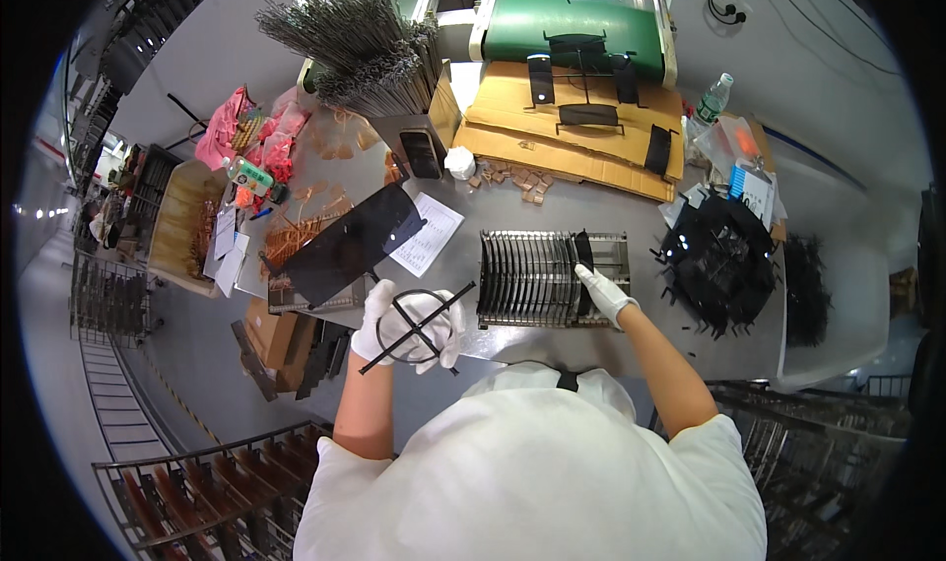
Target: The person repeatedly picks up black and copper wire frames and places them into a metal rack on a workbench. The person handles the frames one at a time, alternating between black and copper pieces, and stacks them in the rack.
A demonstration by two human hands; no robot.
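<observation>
My left hand (371, 323), in a white glove, grips a black round wire frame with crossed bars (418, 329) at the bench's front edge. Its fingers curl around the ring from below. At the centre of the bench lies a metal rack (527, 277) filled with a row of dark curved plates. My gloved right hand (605, 295) has its fingers closed at the edge of a black curved plate (582, 251) near the rack's right end. Beyond my left hand, a large dark glossy panel (350, 244) lies tilted over copper-coloured wire parts (296, 236).
A printed sheet (428, 234) lies left of the rack. Black plates rest on stacked cardboard (512, 103) before a green conveyor (572, 24). A bundle of metal rods (379, 64) stands upright. At right sits a heap of black parts (719, 258), with a plastic bottle (713, 100) behind.
</observation>
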